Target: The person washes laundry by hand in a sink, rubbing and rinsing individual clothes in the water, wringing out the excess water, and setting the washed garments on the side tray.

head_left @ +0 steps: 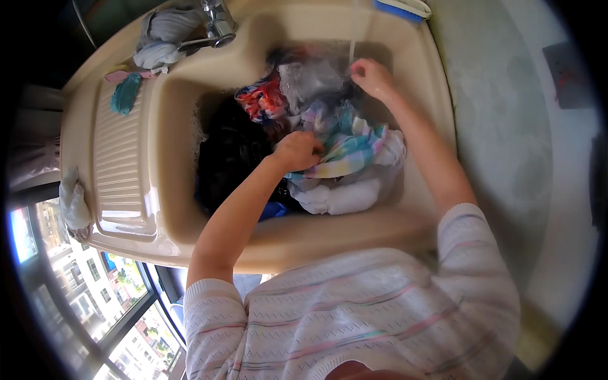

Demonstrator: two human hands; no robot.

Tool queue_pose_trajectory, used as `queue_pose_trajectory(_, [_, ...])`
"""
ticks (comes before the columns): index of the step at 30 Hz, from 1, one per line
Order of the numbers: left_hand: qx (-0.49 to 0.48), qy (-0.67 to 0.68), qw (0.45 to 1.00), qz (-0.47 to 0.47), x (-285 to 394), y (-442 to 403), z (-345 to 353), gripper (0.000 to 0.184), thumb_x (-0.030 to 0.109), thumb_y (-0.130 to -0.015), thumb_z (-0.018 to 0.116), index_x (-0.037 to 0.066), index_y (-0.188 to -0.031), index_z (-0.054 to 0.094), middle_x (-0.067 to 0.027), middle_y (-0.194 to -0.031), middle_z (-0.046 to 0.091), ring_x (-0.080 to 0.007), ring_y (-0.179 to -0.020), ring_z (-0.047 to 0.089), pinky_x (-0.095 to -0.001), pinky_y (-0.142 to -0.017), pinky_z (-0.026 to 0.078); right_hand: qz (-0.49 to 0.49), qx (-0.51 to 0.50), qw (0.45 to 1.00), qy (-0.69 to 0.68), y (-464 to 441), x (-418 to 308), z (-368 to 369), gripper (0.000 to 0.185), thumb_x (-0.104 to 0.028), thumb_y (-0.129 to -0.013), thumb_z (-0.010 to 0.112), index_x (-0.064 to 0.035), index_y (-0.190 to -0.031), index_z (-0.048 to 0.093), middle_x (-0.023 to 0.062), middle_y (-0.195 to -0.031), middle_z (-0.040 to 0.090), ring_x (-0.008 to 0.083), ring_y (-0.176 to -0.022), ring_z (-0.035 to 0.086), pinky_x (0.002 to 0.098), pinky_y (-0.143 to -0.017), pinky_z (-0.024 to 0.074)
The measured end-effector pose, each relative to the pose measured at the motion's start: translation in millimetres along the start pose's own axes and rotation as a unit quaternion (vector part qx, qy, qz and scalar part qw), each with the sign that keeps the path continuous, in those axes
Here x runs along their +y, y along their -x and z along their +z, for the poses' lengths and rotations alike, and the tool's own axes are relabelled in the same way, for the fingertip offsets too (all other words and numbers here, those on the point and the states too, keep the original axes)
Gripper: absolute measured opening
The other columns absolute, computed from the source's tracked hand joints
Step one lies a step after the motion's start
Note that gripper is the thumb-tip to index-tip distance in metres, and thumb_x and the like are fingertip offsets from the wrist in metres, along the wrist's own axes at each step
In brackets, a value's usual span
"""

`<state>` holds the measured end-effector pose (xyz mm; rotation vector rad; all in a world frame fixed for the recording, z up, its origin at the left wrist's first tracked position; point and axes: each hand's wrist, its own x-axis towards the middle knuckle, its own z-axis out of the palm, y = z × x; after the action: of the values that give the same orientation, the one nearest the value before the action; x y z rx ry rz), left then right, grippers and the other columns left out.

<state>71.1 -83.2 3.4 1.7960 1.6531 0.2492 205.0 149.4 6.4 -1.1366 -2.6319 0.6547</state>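
Note:
A beige laundry sink (pixel 174 142) holds a heap of wet clothes in water. My left hand (pixel 299 152) is closed at the edge of a plaid cloth (pixel 345 152) in teal, white and yellow, its fingers curled into the fabric. Toward the back right, my right hand (pixel 372 77) has its fingers bent together beside the thin water stream (pixel 353 44); what they hold, if anything, is hidden. Close to it lies a grey-white cloth (pixel 310 79). A red patterned cloth (pixel 263 98), black clothing (pixel 231 149) and a white cloth (pixel 345 196) fill the rest of the basin.
A ribbed washboard (pixel 117 171) is moulded into the sink's left side. Near the chrome faucet (pixel 220 25) lie grey cloths (pixel 166 31) and a teal cloth (pixel 126 94). A blue brush (pixel 402 9) rests on the back rim. A plastic bag (pixel 75 199) hangs over the left edge.

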Motion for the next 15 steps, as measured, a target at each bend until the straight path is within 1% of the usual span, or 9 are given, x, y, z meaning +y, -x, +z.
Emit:
queue_pose_trajectory(1, [0.005, 0.004, 1.000, -0.002, 0.4, -0.3, -0.6, 0.025, 0.022, -0.067, 0.060, 0.014, -0.089, 0.066, -0.0123, -0.090, 0.056, -0.0300, -0.090, 0.054, -0.0390, -0.080, 0.043, -0.039, 0.068, 0.994, 0.070, -9.6, 11.1, 3.0, 0.031, -0.026, -0.071, 0.066, -0.0172, -0.100, 0.060, 0.0118, -0.098, 0.062, 0.0271, -0.089, 0.060, 0.0416, -0.077, 0.0472])
queue_pose_trajectory(2, [0.009, 0.008, 1.000, -0.004, 0.2, 0.1, 0.2, 0.024, 0.022, -0.067, 0.060, 0.014, -0.089, 0.066, -0.0117, -0.089, 0.056, -0.0297, -0.090, 0.054, -0.0388, -0.080, 0.043, -0.065, 0.080, 0.991, 0.090, -19.1, 30.1, 19.0, 0.036, -0.027, -0.074, 0.063, -0.0158, -0.108, 0.055, 0.0142, -0.107, 0.058, 0.0303, -0.096, 0.056, 0.0397, -0.085, 0.0440])
queue_pose_trajectory(5, [0.027, -0.006, 0.999, -0.016, 4.5, 3.9, 5.2, 0.023, 0.021, -0.066, 0.060, 0.014, -0.086, 0.066, -0.0101, -0.087, 0.057, -0.0290, -0.088, 0.055, -0.0384, -0.078, 0.044, 0.056, -0.161, 0.980, 0.101, -28.1, 58.7, 65.1, 0.035, -0.025, -0.075, 0.060, -0.0093, -0.107, 0.055, 0.0180, -0.106, 0.057, 0.0329, -0.098, 0.055, 0.0387, -0.086, 0.0428])
queue_pose_trajectory(6, [0.037, -0.015, 0.999, -0.020, 5.0, 3.7, 7.0, 0.022, 0.021, -0.066, 0.060, 0.014, -0.085, 0.066, -0.0095, -0.086, 0.057, -0.0288, -0.088, 0.055, -0.0383, -0.078, 0.044, 0.065, -0.207, 0.976, -0.003, -12.1, 46.3, 54.9, 0.037, -0.022, -0.077, 0.058, -0.0035, -0.108, 0.054, 0.0212, -0.104, 0.057, 0.0345, -0.095, 0.056, 0.0408, -0.081, 0.0443])
queue_pose_trajectory(9, [0.047, 0.003, 0.999, -0.020, 6.9, 6.5, 0.8, 0.019, 0.020, -0.066, 0.059, 0.013, -0.082, 0.066, -0.0087, -0.086, 0.057, -0.0284, -0.087, 0.055, -0.0385, -0.077, 0.045, 0.068, -0.112, 0.991, -0.005, -5.2, 59.9, 85.8, 0.037, -0.022, -0.076, 0.060, -0.0005, -0.106, 0.054, 0.0252, -0.098, 0.057, 0.0378, -0.090, 0.056, 0.0402, -0.077, 0.0450])
queue_pose_trajectory(10, [0.048, -0.003, 0.999, -0.014, 5.3, 6.8, 0.2, 0.019, 0.020, -0.066, 0.059, 0.013, -0.082, 0.066, -0.0087, -0.086, 0.057, -0.0285, -0.087, 0.056, -0.0386, -0.076, 0.045, 0.147, -0.111, 0.976, -0.113, 4.9, 24.8, 53.4, 0.031, -0.022, -0.078, 0.060, 0.0013, -0.099, 0.057, 0.0203, -0.091, 0.062, 0.0320, -0.081, 0.060, 0.0354, -0.073, 0.0465])
queue_pose_trajectory(12, [0.055, -0.007, 0.998, -0.002, 5.5, 5.7, 2.2, 0.018, 0.020, -0.066, 0.059, 0.014, -0.080, 0.066, -0.0087, -0.086, 0.058, -0.0285, -0.086, 0.056, -0.0387, -0.075, 0.046, 0.165, -0.106, 0.911, -0.364, 5.9, 9.9, 10.2, 0.028, -0.021, -0.078, 0.061, 0.0016, -0.095, 0.059, 0.0140, -0.087, 0.063, 0.0251, -0.076, 0.061, 0.0315, -0.070, 0.0465])
queue_pose_trajectory(13, [0.057, -0.015, 0.998, -0.008, 7.0, 5.6, 3.5, 0.018, 0.021, -0.066, 0.059, 0.014, -0.080, 0.067, -0.0088, -0.086, 0.058, -0.0285, -0.086, 0.057, -0.0387, -0.075, 0.046, 0.169, -0.100, 0.853, -0.484, 6.1, 0.6, -9.4, 0.027, -0.020, -0.079, 0.062, 0.0017, -0.093, 0.060, 0.0108, -0.085, 0.064, 0.0216, -0.074, 0.061, 0.0296, -0.069, 0.0466])
queue_pose_trajectory(15, [0.059, -0.034, 0.997, -0.021, 11.2, 7.7, 3.6, 0.018, 0.022, -0.066, 0.060, 0.014, -0.080, 0.067, -0.0089, -0.086, 0.059, -0.0286, -0.086, 0.058, -0.0386, -0.075, 0.047, 0.122, -0.048, 0.811, -0.570, 7.0, -35.3, -64.1, 0.023, -0.017, -0.080, 0.061, 0.0010, -0.094, 0.059, 0.0023, -0.085, 0.062, 0.0132, -0.075, 0.060, 0.0256, -0.067, 0.0464])
